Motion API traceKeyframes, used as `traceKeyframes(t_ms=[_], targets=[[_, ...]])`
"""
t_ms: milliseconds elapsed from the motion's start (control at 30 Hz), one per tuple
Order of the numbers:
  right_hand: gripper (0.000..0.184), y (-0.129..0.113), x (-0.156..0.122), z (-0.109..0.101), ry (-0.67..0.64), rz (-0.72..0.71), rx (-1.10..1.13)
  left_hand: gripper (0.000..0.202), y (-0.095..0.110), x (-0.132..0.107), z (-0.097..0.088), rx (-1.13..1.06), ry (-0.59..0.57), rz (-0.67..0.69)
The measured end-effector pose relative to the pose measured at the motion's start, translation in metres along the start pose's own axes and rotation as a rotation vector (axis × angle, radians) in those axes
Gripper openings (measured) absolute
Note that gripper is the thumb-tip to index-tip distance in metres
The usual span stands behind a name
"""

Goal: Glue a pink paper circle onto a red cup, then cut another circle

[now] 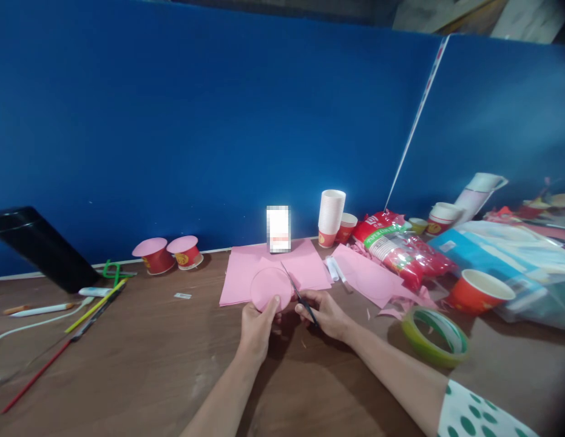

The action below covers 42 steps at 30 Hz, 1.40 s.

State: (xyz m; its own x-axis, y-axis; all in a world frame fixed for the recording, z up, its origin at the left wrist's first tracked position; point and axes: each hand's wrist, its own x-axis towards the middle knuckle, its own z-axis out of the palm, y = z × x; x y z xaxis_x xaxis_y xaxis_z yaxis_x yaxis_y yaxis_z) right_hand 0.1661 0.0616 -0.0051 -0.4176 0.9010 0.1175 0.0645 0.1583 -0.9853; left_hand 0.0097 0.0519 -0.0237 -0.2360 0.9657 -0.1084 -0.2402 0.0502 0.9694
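Observation:
My left hand (pixel 257 332) pinches the lower edge of a round piece of pink paper (pixel 269 287), thumb on top. Closed around the handles of dark scissors (pixel 292 280) is my right hand (pixel 328 318); the blades point up and away along the circle's right edge. Whether the blades touch the paper I cannot tell. Behind the circle lies a stack of pink paper sheets (pixel 236 274) on the brown table (pixel 195 352).
Two red cups (pixel 158 260) with pink paper tops stand at the left, near a black cylinder (pixel 40 246). Rightward are stacked paper cups (pixel 331 215), a red bag of cups (pixel 395 243), pink scraps (pixel 373 276), an orange-red cup (pixel 473 295) and a tape roll (pixel 412 337). A blue partition (pixel 195 121) rises behind.

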Motion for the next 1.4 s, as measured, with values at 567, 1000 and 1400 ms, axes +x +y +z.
traceKeyframes(t_ms=[567, 1000, 1400], targets=[[0.034, -0.0016, -0.0001, 0.0005, -0.019, 0.008, -0.025, 0.034, 0.0020, -0.0004, 0.0006, -0.012, 0.024, 0.022], [0.026, -0.0031, -0.0004, 0.0006, -0.037, 0.018, 0.009, 0.031, 0.0057, -0.0002, -0.0001, 0.004, -0.010, 0.081], [0.023, -0.0074, -0.0016, -0.0001, -0.049, 0.006, -0.011, 0.030, 0.0050, -0.0003, -0.0008, 0.016, -0.016, 0.054]])
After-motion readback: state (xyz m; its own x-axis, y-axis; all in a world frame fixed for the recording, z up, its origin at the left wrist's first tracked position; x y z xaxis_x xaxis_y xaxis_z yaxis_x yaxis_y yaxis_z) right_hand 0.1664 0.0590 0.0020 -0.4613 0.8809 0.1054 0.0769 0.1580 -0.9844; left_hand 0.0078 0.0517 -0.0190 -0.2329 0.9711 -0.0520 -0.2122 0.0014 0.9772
